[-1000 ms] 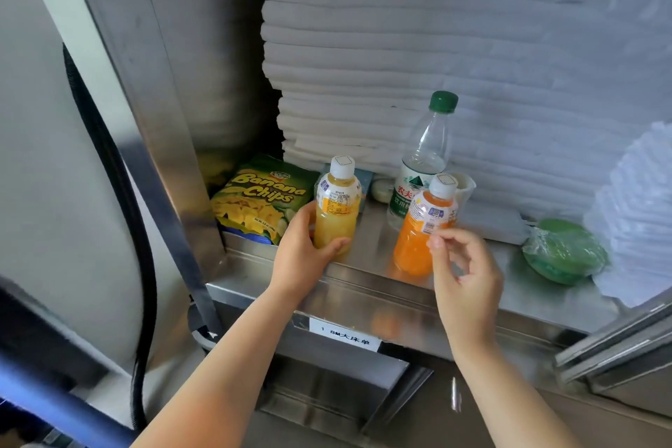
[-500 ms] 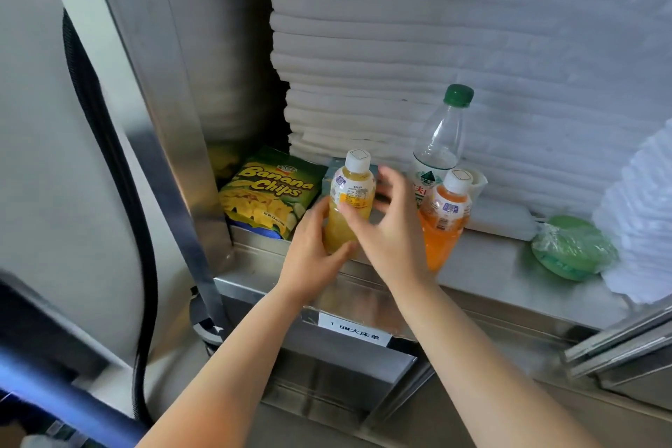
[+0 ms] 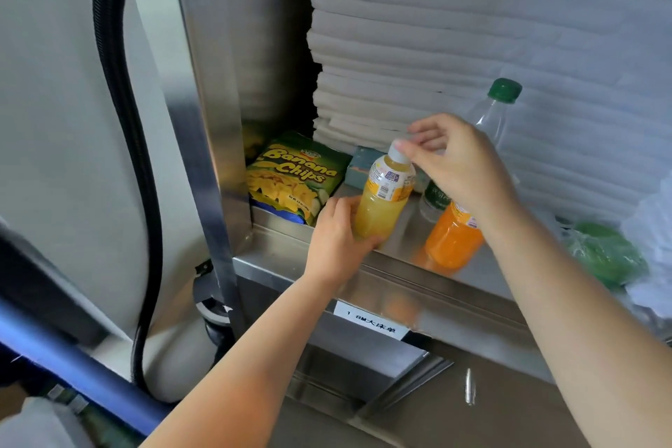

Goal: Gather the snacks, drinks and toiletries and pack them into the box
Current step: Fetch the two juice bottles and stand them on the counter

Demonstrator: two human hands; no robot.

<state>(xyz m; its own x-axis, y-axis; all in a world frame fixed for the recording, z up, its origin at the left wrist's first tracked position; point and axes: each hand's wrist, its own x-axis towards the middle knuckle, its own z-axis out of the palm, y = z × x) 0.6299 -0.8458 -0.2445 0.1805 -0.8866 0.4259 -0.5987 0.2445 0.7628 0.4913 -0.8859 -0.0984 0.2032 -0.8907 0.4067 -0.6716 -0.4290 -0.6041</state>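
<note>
Three bottles on the shelf (image 3: pixel 454 287). My left hand (image 3: pixel 338 240) grips the yellow bottle (image 3: pixel 385 200) low; my right hand (image 3: pixel 458 167) is at its cap (image 3: pixel 397 157), grasp unclear. Orange bottle (image 3: pixel 451 240) and clear bottle (image 3: pixel 491 120) at three o'clock; one chips bag (image 3: pixel 291 178) at nine.

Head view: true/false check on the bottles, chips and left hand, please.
1. The left hand grips the yellow juice bottle. True.
2. The orange juice bottle lies on its side. False: it stands on the shelf.
3. The water bottle has a green cap. True.
4. The banana chips bag sits right of the bottles. False: it sits left of them.
</note>
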